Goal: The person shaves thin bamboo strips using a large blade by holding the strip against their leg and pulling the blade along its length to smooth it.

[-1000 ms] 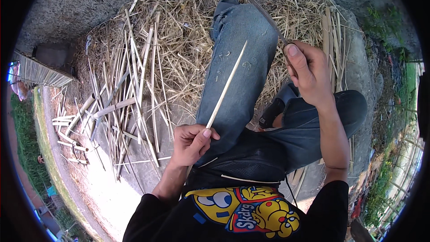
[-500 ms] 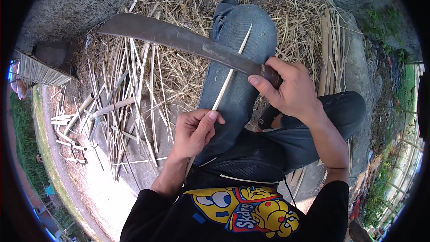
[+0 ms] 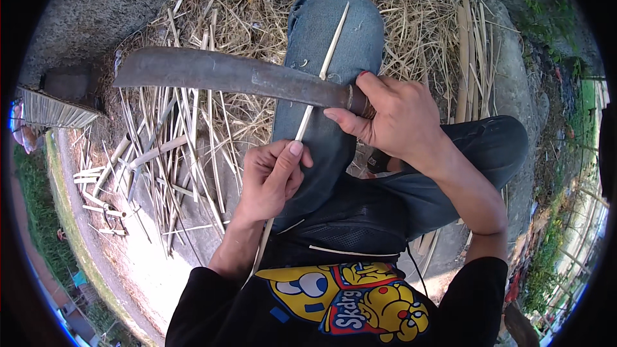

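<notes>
My right hand (image 3: pixel 402 112) grips the dark handle of a machete (image 3: pixel 212 72), its thumb and fingers around the handle's blade end. The broad, worn blade points left and lies across a pale, thin bamboo strip (image 3: pixel 334 44) above my jeans-clad knee (image 3: pixel 369 22). My left hand (image 3: pixel 275 177) pinches the strip below the blade, thumb on top. From there the strip runs up to a pointed tip over the knee, and its lower end comes out beneath my left wrist toward my shirt. The blade hides a short part of it.
Many split bamboo strips (image 3: pixel 193 148) and a few thicker pieces (image 3: pixel 157 152) lie on the ground at left. Dry shavings (image 3: pixel 250 13) cover the ground around the knee. More long strips (image 3: pixel 464 64) lie at right beside a concrete edge. A short sliver (image 3: pixel 353 252) rests on my lap.
The machete and right hand have moved left and nearer along the strip, toward the left hand. My left hand has shifted slightly left and up; the strip still sits in its grip.
</notes>
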Demonstrator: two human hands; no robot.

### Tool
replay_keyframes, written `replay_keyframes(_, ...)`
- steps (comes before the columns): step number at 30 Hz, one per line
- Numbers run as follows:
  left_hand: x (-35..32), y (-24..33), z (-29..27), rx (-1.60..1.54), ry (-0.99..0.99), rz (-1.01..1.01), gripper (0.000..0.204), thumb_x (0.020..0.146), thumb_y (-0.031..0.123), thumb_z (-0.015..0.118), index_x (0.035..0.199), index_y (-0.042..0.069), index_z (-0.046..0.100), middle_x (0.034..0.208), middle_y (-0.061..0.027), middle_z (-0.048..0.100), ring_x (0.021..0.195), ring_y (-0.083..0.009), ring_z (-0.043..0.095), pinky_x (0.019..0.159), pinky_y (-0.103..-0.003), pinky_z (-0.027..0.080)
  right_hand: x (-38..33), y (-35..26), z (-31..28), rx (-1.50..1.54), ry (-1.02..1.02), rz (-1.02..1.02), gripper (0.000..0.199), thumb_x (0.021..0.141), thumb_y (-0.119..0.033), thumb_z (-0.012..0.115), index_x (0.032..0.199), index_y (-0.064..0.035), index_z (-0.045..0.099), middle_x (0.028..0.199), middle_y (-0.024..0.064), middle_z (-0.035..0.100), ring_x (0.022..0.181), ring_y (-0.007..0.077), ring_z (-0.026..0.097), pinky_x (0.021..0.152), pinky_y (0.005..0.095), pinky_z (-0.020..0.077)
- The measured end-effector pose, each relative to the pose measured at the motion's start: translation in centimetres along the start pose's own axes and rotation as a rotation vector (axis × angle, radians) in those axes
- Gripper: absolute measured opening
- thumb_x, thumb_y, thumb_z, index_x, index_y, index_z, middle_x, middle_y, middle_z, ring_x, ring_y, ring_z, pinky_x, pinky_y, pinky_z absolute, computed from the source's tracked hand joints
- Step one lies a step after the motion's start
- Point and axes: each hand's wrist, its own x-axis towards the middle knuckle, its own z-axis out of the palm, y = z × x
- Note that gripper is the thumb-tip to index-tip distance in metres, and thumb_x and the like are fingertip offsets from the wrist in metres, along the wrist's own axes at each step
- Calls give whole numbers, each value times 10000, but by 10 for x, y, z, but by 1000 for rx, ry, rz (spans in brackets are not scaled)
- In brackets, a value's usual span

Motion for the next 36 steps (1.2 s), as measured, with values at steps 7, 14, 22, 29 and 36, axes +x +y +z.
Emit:
replay_keyframes(7,-57,-20,0,50,-2,-67,390,1093,232,497,856,-32,657,482,25,472,398,-25,360,398,-220,261,24,45,-18,-109,121,50,642,910,-673,602,735,-55,586,532,122,588,530,321,675,482,419,545)
replay_keyframes(14,-78,-38,-35,131,147,29,394,1086,211,498,857,-57,674,468,24,477,400,-21,378,418,-217,275,24,73,-46,234,183,429,646,992,-582,573,711,-2,622,502,65,473,467,191,485,474,356,376)
replay_keyframes(22,-27,-8,-10,224,62,128,363,1079,185,507,876,-69,668,483,16,475,401,-24,379,417,-209,280,9,12,-52,402,27,284,574,930,-541,683,729,-5,635,494,80,511,443,237,570,457,366,430)
replay_keyframes(29,1,7,20,373,156,131,270,1046,163,599,928,-42,729,544,46,524,467,-15,439,436,-209,300,-7,-4,-21,150,-95,170,508,873,-518,742,808,-25,636,563,97,574,547,298,654,496,393,491)
replay_keyframes(36,-2,0,30,811,336,340,120,949,72,698,949,-32,756,537,-71,581,438,-76,498,430,-258,363,-10,-10,-13,62,-111,109,548,863,-577,727,843,-38,632,569,100,591,528,307,651,507,414,526)
